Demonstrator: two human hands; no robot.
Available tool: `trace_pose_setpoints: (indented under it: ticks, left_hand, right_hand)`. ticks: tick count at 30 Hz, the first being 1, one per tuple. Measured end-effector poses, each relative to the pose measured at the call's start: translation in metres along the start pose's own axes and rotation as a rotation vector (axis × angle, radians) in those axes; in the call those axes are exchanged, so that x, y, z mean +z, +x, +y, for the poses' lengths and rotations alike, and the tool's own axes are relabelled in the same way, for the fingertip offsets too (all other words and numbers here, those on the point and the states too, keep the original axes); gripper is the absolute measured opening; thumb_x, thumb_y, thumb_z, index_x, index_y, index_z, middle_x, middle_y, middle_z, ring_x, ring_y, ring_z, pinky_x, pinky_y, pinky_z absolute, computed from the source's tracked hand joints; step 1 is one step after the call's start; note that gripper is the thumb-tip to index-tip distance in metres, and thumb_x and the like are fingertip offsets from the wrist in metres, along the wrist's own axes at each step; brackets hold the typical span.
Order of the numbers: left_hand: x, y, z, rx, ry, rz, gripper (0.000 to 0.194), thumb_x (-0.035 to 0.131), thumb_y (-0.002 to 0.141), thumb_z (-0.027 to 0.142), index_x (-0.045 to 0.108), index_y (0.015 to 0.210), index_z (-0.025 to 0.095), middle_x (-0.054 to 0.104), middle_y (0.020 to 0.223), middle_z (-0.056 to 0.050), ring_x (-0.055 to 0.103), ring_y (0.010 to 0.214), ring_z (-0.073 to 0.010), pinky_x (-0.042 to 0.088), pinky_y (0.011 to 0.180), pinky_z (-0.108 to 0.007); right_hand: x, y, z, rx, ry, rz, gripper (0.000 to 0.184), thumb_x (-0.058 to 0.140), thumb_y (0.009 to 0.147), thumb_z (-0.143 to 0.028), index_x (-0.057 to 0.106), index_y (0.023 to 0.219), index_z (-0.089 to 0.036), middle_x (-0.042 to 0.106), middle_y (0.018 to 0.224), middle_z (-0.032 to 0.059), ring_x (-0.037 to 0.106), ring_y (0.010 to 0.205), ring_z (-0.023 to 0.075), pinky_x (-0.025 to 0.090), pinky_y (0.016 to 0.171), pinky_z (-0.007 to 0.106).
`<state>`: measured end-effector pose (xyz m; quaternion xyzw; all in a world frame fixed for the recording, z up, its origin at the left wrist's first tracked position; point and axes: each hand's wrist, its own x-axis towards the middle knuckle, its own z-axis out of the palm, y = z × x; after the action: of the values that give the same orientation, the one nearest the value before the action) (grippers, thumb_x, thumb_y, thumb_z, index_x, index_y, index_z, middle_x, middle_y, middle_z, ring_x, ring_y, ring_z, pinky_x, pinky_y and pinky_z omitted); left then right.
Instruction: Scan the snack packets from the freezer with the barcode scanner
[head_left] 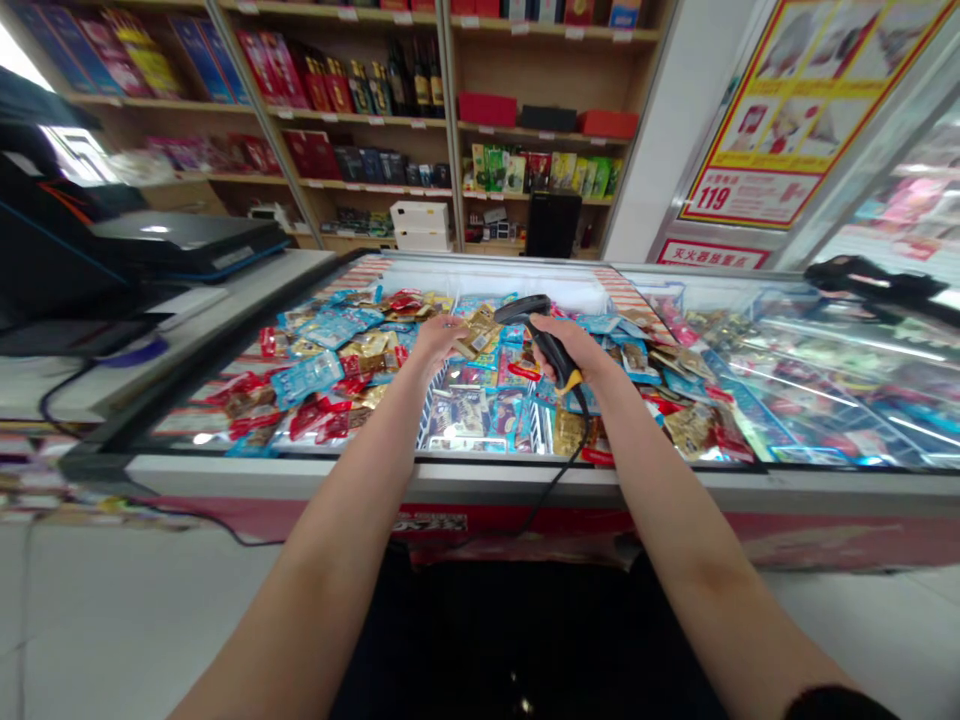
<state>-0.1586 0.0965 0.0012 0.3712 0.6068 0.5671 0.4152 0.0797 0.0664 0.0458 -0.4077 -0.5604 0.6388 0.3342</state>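
Observation:
In the head view my right hand (pixel 568 345) is wrapped round a black and yellow barcode scanner (pixel 551 345), its cable hanging down over the freezer's front edge. My left hand (pixel 441 338) pinches a gold snack packet (pixel 478 332) by its left side. The scanner's head points toward this packet, close above its right end. Under both hands is a glass-topped chest freezer. Piles of snack packets in blue, red and gold lie on the glass to the left (pixel 315 375) and to the right (pixel 686 410).
At the left a counter (pixel 285 275) carries a black checkout device (pixel 187 240). Shelves (pixel 375 115) with bottles and boxes stand behind the freezer. A dark object (pixel 862 275) rests on the freezer's right part. A poster (pixel 817 110) hangs at the right.

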Motion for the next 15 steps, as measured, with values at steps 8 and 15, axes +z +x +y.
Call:
trace_pose_setpoints:
  ticks: [8,15]
  left_hand:
    - [0.036,-0.046,0.003,-0.028,-0.098,-0.064,0.033,0.073,0.062,0.003,0.053,0.082,0.021,0.059,0.064,0.005,0.063,0.061,-0.014,0.053,0.068,-0.027]
    - [0.05,-0.082,-0.02,0.239,0.577,-0.087,0.022,0.079,0.071,0.014,0.06,0.076,0.022,0.072,0.085,-0.005,0.071,0.088,-0.0236,0.054,0.087,-0.035]
  right_hand:
    - [-0.036,-0.023,-0.005,-0.055,0.056,0.138,0.037,0.055,0.108,-0.048,0.061,0.089,-0.018,0.062,0.051,-0.0001,0.053,0.033,0.0121,0.044,0.032,0.02]
    - [-0.051,-0.04,-0.002,-0.091,0.097,0.159,0.035,0.057,0.106,-0.049,0.062,0.091,-0.018,0.061,0.052,-0.0008,0.054,0.035,0.0118,0.044,0.032,0.02]
